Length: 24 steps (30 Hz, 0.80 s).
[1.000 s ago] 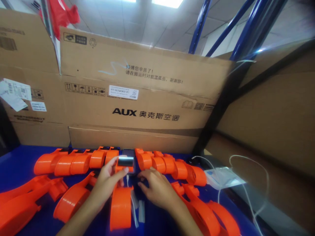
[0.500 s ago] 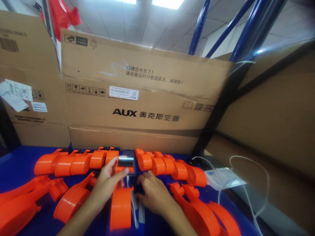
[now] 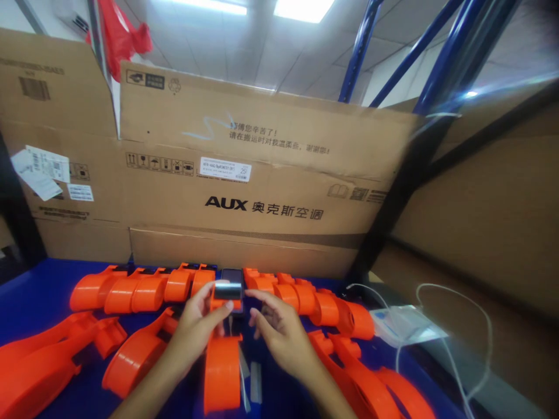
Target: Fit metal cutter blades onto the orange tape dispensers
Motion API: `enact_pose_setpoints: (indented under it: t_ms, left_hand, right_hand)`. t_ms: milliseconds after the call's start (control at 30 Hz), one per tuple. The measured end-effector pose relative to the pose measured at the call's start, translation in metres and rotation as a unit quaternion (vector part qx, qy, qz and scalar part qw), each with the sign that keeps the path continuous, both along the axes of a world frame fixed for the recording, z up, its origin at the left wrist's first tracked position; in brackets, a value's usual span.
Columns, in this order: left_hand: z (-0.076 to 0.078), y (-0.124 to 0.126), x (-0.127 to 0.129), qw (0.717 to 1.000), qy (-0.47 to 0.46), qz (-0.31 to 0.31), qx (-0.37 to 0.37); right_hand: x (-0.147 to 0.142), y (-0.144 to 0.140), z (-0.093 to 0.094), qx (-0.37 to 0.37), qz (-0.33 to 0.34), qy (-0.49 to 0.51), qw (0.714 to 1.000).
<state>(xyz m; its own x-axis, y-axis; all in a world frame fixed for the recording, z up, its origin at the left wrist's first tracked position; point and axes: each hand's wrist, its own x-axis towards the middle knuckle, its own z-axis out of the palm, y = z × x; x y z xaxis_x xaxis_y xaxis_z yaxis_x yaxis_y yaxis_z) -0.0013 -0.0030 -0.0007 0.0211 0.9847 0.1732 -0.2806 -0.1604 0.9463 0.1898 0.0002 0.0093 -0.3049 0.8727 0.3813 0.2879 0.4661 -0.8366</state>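
We are fitting a metal blade piece onto the orange tape dispenser lying mid-tabletop. Our left hand pinches the piece at the dispenser's far end; our right hand hovers spread just beside it. Next we judge it needs seating squarely.

The blue table carries rows of orange tape dispensers beyond and to both sides of the hands, one orange dispenser between the wrists, and a white cable with a packet right of the right hand.
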Motion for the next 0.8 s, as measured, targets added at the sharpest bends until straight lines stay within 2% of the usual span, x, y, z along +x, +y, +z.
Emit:
enact_pose_setpoints:
  t_ms: [167,333,467,600,700,800]
  left_hand:
    - [-0.005,0.000,0.000,1.000,0.007,-0.010,-0.004]
    - [-0.006,-0.003,0.002,1.000,0.011,-0.019,-0.001]
    - [-0.004,-0.003,0.003,1.000,-0.001,-0.021,0.002]
    - [-0.005,-0.002,0.004,1.000,-0.005,-0.021,0.005]
    - [-0.007,-0.002,0.004,1.000,0.004,-0.028,0.008]
    - [-0.007,-0.003,0.003,0.999,0.009,-0.041,0.016]
  right_hand:
    - [-0.012,-0.001,-0.001,-0.015,0.008,0.185,0.983]
    - [-0.018,-0.003,-0.002,-0.017,0.019,0.218,0.976]
    - [-0.020,-0.008,-0.004,0.034,-0.017,0.180,0.983]
    - [-0.021,-0.013,-0.005,0.090,-0.049,0.064,0.993]
    - [-0.020,-0.014,-0.003,0.132,-0.064,-0.014,0.989]
    - [-0.018,-0.014,0.001,0.149,-0.066,-0.047,0.986]
